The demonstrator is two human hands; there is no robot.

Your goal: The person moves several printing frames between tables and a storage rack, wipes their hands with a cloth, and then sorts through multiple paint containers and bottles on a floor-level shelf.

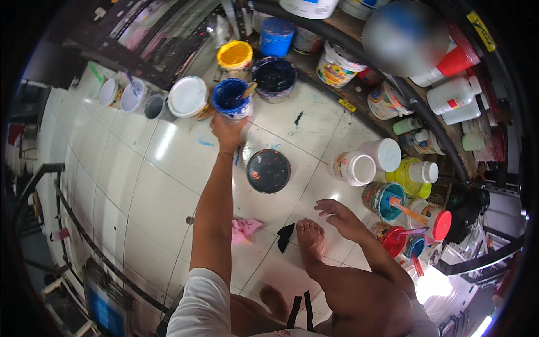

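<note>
In the head view we crouch on a white tiled floor [140, 185] among open paint tubs, and we reach our left hand [227, 132] far forward to the blue paint tub [231, 98]. The hand is wrapped against the near side of the tub, fingers curled round its wall; whether it grips firmly or only steadies the tub we cannot tell from above. The tub stands upright on the floor in the row of containers, just beside a white-lidded tub [188, 95] on its left and a dark navy tub [274, 77] on its right, with a yellow tub [234, 55] behind. We judge that a hold low on the wall keeps the open tub level, so nothing slops.

The blue tub is lidless, its inside coated in deep blue paint, its outer wall smeared with blue and white. A pale stick [249, 90] leans in it, resting on the right rim.

Our right hand [339, 216] hangs near our bare foot [310, 236], fingers loosely spread and empty, apparently for balance. A round dark lid [268, 171] lies flat between the two hands, its face flecked with paint; it is probably set aside within easy reach. A pink rag [244, 229] and a black scrap [285, 235] lie by the foot.
</note>
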